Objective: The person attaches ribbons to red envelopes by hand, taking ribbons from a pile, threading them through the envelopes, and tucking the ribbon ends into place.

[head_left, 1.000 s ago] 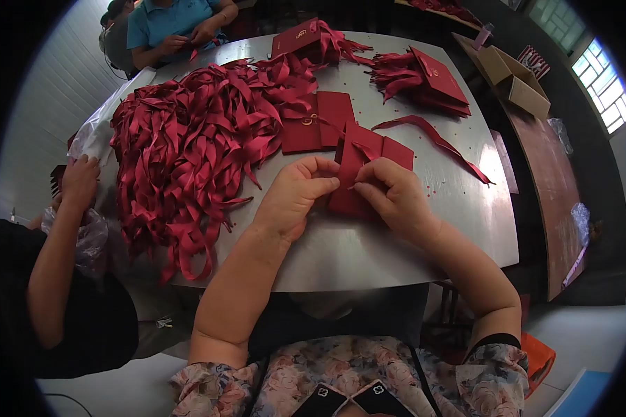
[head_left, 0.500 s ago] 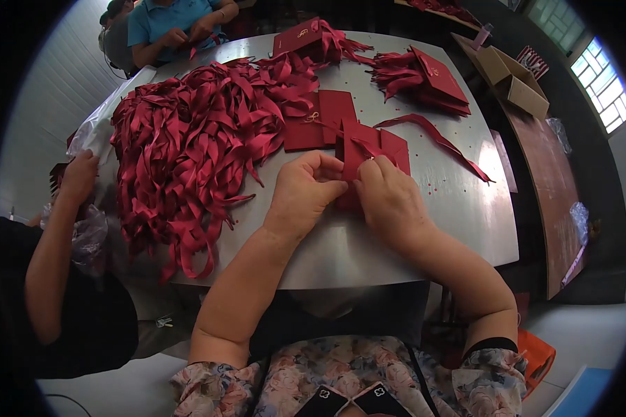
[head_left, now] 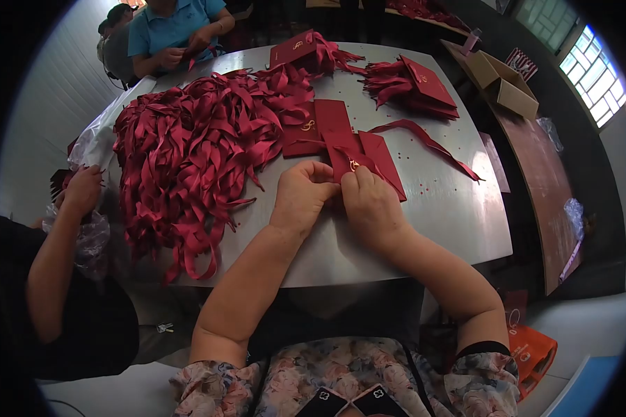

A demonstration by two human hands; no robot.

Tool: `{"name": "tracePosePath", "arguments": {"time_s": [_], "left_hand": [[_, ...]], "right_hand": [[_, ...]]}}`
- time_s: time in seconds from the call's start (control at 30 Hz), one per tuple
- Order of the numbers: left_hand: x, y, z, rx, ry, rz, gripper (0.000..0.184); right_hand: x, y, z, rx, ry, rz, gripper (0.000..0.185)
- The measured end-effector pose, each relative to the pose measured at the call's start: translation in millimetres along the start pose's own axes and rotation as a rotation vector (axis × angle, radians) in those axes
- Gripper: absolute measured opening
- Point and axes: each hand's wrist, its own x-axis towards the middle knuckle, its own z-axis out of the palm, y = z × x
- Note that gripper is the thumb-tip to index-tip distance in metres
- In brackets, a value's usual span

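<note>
Pinching near edge of red bag (head_left: 384, 157), just right of ribbon pile (head_left: 188, 146); left hand (head_left: 300, 196) and right hand (head_left: 373, 206) both grasp it by fingertips; bag could crease if squeezed hard, or slip if either pinch slackens; cardboard box (head_left: 518, 97) well right of pile, open-topped, contents unclear.

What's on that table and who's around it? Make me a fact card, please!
Left hand: by the near edge of a red folded card; grip hard to see
Right hand: at the same card, fingertips hidden
Ribbon pile: big, red, left of the card
Single ribbon: right of the pile
Table: grey, shiny
Across the table: person in a blue shirt
Far left: another person's hand
</note>
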Motion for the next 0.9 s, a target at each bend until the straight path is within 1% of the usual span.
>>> {"name": "tracePosePath", "arguments": {"time_s": [0.03,0.07,0.1,0.17,0.23,0.3,0.37,0.43,0.5,0.57,0.6,0.67,0.7,0.77,0.83,0.9], "left_hand": [[-1.3,1.1,-0.1,-0.043,-0.009,-0.067,0.019],[-2.3,1.9,-0.1,-0.044,-0.006,-0.070,0.019],[-2.6,2.5,0.4,-0.057,-0.013,-0.081,0.019],[-2.0,-1.7,-0.2,-0.072,-0.015,-0.092,0.020],[1.5,-6.9,-1.8,0.042,-0.014,0.060,0.019],[1.8,-8.0,-2.7,0.003,-0.014,0.055,0.019],[0.7,-6.3,-0.8,-0.037,-0.014,0.044,0.019],[0.5,-4.6,-0.5,-0.088,-0.038,0.027,0.019],[-0.6,-1.4,-0.8,-0.048,-0.030,-0.017,0.019],[0.4,-1.2,-1.3,-0.008,-0.028,-0.059,0.019],[1.0,-1.8,-1.8,0.014,-0.029,-0.066,0.019],[1.9,-3.5,-3.5,0.037,-0.029,-0.078,0.019],[2.8,-3.7,-4.2,0.032,-0.040,-0.080,0.020],[3.6,-3.3,-4.5,0.028,-0.051,-0.081,0.020],[2.1,1.0,-3.6,-0.092,-0.121,-0.139,0.022],[4.8,0.9,-6.3,-0.103,-0.154,-0.137,0.022]], "right_hand": [[0.5,-0.5,0.3,0.064,0.010,0.053,0.017],[1.3,-0.8,1.0,0.130,0.018,0.106,0.017],[2.9,0.4,3.6,0.131,0.015,0.104,0.017],[7.1,5.3,9.3,0.368,0.001,0.267,0.011],[12.3,9.5,1.0,0.406,-0.011,0.275,0.011],[11.4,9.6,-0.4,0.440,-0.024,0.290,0.011],[5.2,5.4,5.2,0.347,0.015,0.198,0.011],[4.1,5.0,4.9,0.344,0.036,0.196,0.010],[1.9,8.6,5.2,0.339,0.060,0.197,0.009],[1.5,18.0,6.7,0.672,0.041,0.338,0.010],[0.5,19.0,7.4,0.672,0.038,0.339,0.010],[-1.6,19.4,9.0,0.816,0.046,0.461,0.009],[-1.8,19.5,9.1,0.818,0.046,0.463,0.009],[-1.3,19.6,8.9,0.958,0.010,0.568,0.009],[-2.5,19.9,9.6,0.961,0.016,0.532,0.009],[-3.3,21.8,8.4,0.966,0.022,0.496,0.009]]}}
